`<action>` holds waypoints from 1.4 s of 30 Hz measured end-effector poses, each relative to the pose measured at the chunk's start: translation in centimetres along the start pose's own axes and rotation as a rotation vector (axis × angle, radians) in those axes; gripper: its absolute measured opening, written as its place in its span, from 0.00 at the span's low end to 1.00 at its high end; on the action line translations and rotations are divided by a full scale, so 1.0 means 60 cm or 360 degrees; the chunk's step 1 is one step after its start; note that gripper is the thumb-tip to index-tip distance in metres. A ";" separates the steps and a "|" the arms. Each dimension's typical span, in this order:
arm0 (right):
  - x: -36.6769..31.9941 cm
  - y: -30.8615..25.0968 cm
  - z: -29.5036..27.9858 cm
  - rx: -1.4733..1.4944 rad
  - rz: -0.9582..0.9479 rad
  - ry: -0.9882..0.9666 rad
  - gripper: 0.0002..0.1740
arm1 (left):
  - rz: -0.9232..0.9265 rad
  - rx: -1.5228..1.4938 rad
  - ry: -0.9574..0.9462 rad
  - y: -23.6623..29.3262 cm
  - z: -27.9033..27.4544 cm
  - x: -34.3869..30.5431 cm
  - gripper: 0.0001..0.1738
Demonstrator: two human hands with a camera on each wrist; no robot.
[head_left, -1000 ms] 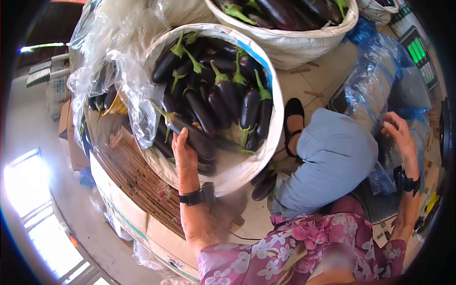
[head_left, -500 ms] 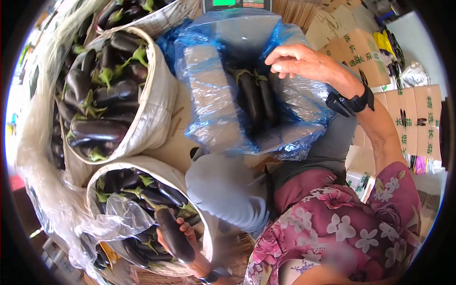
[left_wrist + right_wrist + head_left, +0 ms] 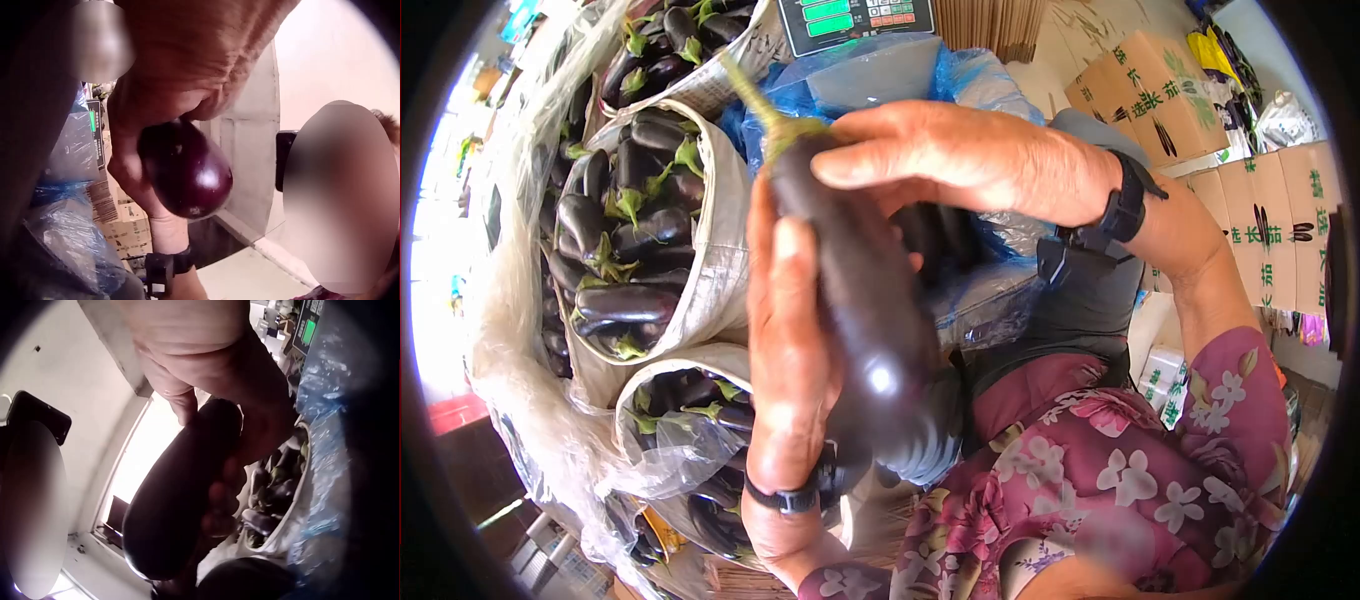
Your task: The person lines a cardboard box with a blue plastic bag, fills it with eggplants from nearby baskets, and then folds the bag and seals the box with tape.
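A large dark purple eggplant (image 3: 865, 290) with a green cap and long stem is held up close before the person's chest. The left hand (image 3: 790, 330) grips it along its side, and its fingertips (image 3: 219, 503) curl round the far side in the right wrist view. Near the cap, the right hand (image 3: 970, 155) holds the upper end, thumb on top. The eggplant's rounded bottom end (image 3: 203, 187) points toward the person. Behind the hands, a box lined with blue plastic (image 3: 990, 320) is partly hidden, with dark eggplants (image 3: 940, 240) inside.
White round baskets (image 3: 725, 240) full of eggplants stand on the left, with clear plastic sheeting (image 3: 510, 330) along them. A digital scale (image 3: 855, 22) with a green display is beyond the lined box. Printed cartons (image 3: 1155, 100) and flattened cardboard (image 3: 990, 28) stand at the back and right.
The left hand has lifted the eggplant out of the near basket and up to the front of the body. The right hand has come from over the lined box to hold its stem end.
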State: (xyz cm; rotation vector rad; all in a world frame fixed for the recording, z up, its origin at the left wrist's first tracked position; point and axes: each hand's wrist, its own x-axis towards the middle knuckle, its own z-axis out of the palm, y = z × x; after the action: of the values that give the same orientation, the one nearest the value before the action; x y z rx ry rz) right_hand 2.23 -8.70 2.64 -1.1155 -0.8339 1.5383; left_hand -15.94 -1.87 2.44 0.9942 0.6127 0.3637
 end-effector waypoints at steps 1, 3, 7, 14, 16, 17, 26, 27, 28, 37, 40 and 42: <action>0.012 0.009 -0.007 -0.0041 0.0066 0.0093 0.33 | 0.0072 0.0120 -0.0176 -0.013 -0.022 0.021 0.37; 0.012 0.026 -0.024 -0.0018 0.0060 0.0155 0.34 | 0.0058 0.0322 -0.0371 -0.033 -0.034 0.057 0.35; 0.014 0.050 -0.073 -0.0286 0.0234 0.0206 0.35 | -0.0001 0.1148 -0.0348 -0.005 -0.060 0.049 0.31; 0.043 0.145 -0.159 -0.1082 0.0829 0.0588 0.35 | 0.0130 0.0775 0.0213 0.010 -0.183 -0.004 0.26; 0.049 0.155 -0.165 -0.1283 0.0955 0.0603 0.35 | 0.0115 0.0695 0.0345 -0.012 -0.226 -0.014 0.25; 0.055 0.163 -0.169 -0.1283 0.0960 0.0595 0.35 | 0.0100 0.0617 0.0471 -0.026 -0.245 -0.021 0.24; 0.105 0.254 -0.237 -0.2058 0.1152 0.0625 0.29 | 0.0010 0.0059 0.0812 -0.142 -0.357 -0.148 0.22; 0.108 0.271 -0.248 -0.2159 0.1163 0.0604 0.29 | 0.0010 0.0002 0.0881 -0.152 -0.365 -0.167 0.22; 0.108 0.271 -0.232 -0.2208 0.1161 0.0710 0.29 | 0.0018 -0.0054 0.0934 -0.162 -0.378 -0.187 0.22; 0.051 0.265 -0.170 -0.1907 0.0980 0.0640 0.59 | 0.0209 -0.0027 0.2142 -0.254 -0.623 -0.501 0.17; 0.057 0.284 -0.199 -0.1955 0.0967 0.0650 0.60 | 0.0176 -0.0127 0.2555 -0.322 -0.716 -0.627 0.16; 0.047 0.291 -0.234 -0.2065 0.0934 0.0603 0.60 | -0.0063 0.0036 0.2760 -0.380 -0.749 -0.678 0.15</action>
State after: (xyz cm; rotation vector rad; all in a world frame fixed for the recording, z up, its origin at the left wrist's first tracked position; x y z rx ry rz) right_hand 9.60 -10.61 -18.65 -2.6738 -1.3343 1.0238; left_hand -75.62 -5.80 -22.49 0.4623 2.1678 1.1873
